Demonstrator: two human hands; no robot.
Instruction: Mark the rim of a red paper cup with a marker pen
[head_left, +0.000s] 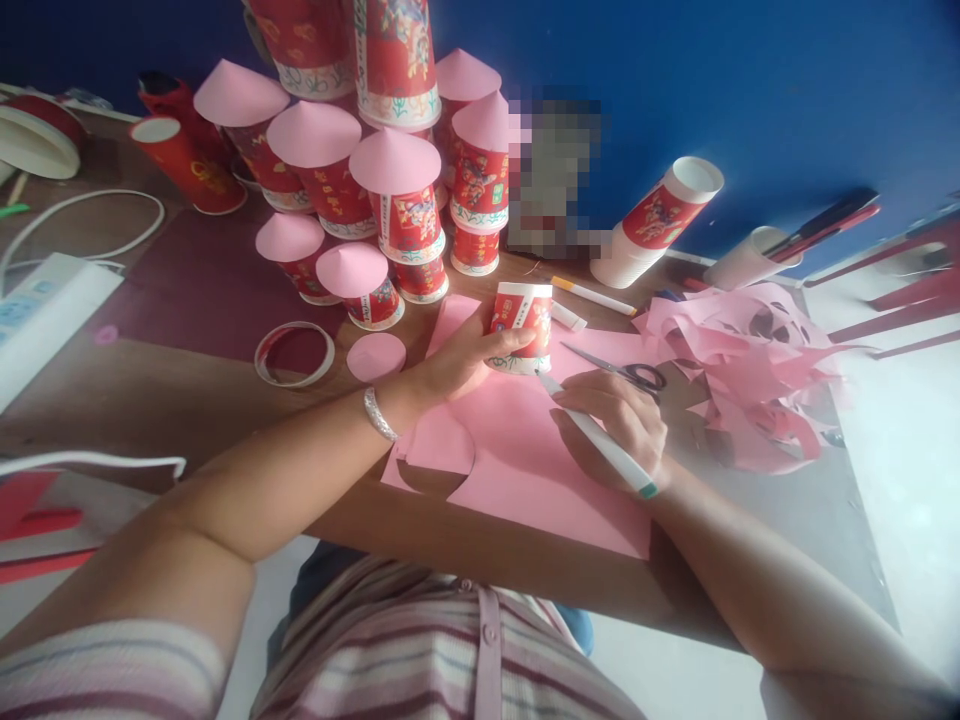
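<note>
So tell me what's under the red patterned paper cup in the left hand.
Pink paper sheet shows below the red patterned paper cup; what lies directly beneath is covered by it and the left hand.

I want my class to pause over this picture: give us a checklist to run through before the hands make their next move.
1. Cup steadied: ok. The left hand grips the red cup.
2. Pen ready: ok. The right hand holds the white pen, tip by the cup's lower edge.
3. Pen tip touching the cup: cannot tell from this angle.
4. Scissors out of hand: ok. The scissors lie just beyond the right hand.
5. Pink sheet uncut: not ok. The sheet has a rounded gap at its near left edge.
6. Scraps cleared: not ok. Pink scraps are piled on the right.
</note>
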